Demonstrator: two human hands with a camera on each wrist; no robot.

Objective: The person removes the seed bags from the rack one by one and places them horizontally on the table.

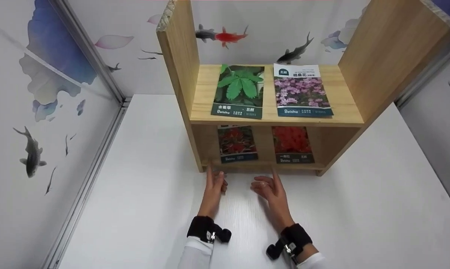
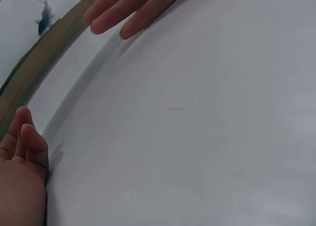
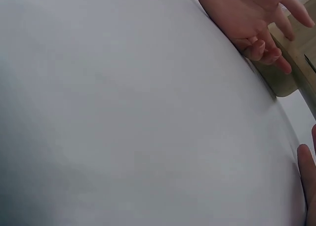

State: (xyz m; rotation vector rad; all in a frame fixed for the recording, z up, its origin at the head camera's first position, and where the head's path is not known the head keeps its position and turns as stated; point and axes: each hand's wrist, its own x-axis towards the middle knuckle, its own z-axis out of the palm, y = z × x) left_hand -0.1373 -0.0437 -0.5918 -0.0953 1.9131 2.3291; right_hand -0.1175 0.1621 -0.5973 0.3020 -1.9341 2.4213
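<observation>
left hand [image 1: 214, 185]: near lower front of wooden shelf [image 1: 270, 95], index straight, other fingers loosely bent, holding nothing | spiky-red packet [image 1: 237, 144]: lower tier | right hand [image 1: 273, 189]: index straight, others loosely bent, holding nothing | solid-red packet [image 1: 292, 143]: lower tier

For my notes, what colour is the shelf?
The shelf is light brown, clearest in the head view.

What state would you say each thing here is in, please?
Shelf: standing upright
Green-leaf packet: lying face up
Pink-flower packet: lying face up
Left red-flower packet: partly hidden
Right red-flower packet: partly hidden
Left hand: holding nothing
Right hand: holding nothing
Left wrist strap: worn
Right wrist strap: worn
</observation>
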